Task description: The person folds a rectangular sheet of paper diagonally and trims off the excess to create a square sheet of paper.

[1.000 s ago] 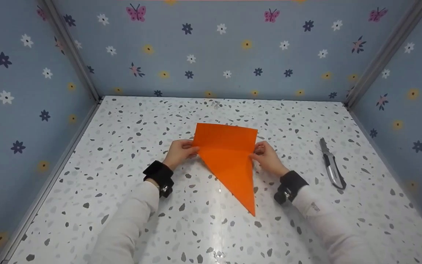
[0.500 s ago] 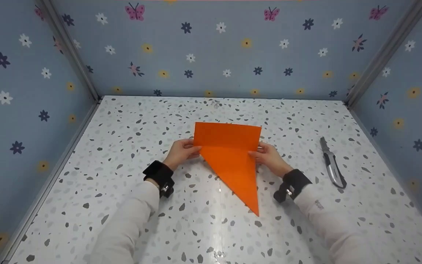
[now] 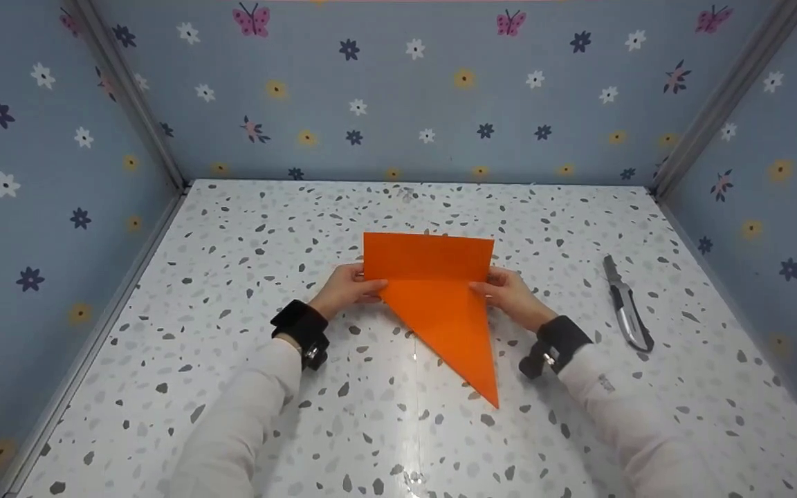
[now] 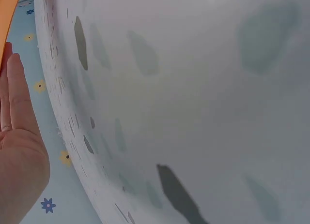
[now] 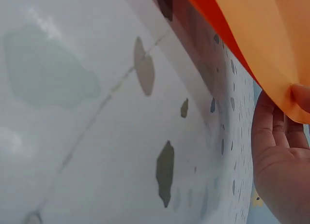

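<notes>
Between both hands is an orange sheet of paper, with a straight band across its far part and a long point toward the person. A crease line runs across it at hand height. My left hand pinches its left edge, thumb on top and fingers behind. On the opposite edge, my right hand pinches the paper the same way. In the right wrist view the paper bends over the fingers, with the thumb pressed on its face. Only a strip of the paper shows in the left wrist view.
A utility knife with a grey and black handle lies on the speckled white table, right of the right hand. Blue flowered panels rise along the back and both sides.
The paper has turned slightly, its near point shifting right and its far band coming more level. The right hand has moved a little right with its edge; the left hand's thumb reaches further over the paper.
</notes>
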A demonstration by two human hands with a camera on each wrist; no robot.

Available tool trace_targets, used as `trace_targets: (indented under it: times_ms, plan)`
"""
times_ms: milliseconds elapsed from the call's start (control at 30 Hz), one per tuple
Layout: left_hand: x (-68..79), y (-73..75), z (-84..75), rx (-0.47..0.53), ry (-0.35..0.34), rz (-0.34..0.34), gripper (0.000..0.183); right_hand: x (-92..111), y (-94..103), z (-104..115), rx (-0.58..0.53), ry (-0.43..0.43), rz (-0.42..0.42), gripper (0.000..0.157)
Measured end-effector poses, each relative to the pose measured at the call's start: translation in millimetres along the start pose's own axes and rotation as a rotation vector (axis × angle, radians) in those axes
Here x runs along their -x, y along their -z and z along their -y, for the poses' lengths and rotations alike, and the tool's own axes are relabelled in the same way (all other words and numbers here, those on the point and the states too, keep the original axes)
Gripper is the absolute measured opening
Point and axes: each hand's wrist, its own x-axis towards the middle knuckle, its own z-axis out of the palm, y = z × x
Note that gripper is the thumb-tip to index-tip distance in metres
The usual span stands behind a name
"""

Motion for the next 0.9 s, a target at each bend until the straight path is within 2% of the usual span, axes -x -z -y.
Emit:
trace_targets:
  times_ms: [233, 467, 667, 900]
  plan:
    - [1.5, 3.5, 0.6, -0.024, -0.02, 0.038, 0.042, 0, 3.5, -2, -0.01, 0.001, 0.004, 0.043]
    - [2.1, 10.8, 4.3, -0.04, -0.046, 0.125, 0.039, 3, 9.4, -4, -0.018, 0.024, 0.04, 0.038]
    - [6.0, 15.4, 3.7, -0.083, -0.058, 0.183, 0.037, 7, 12.5, -3, 0.054, 0.012, 0.116, 0.038]
    - [9.7, 16.5, 4.0, -0.122, -0.068, 0.211, 0.034, 7, 12.1, -2, 0.116, -0.005, 0.091, 0.035]
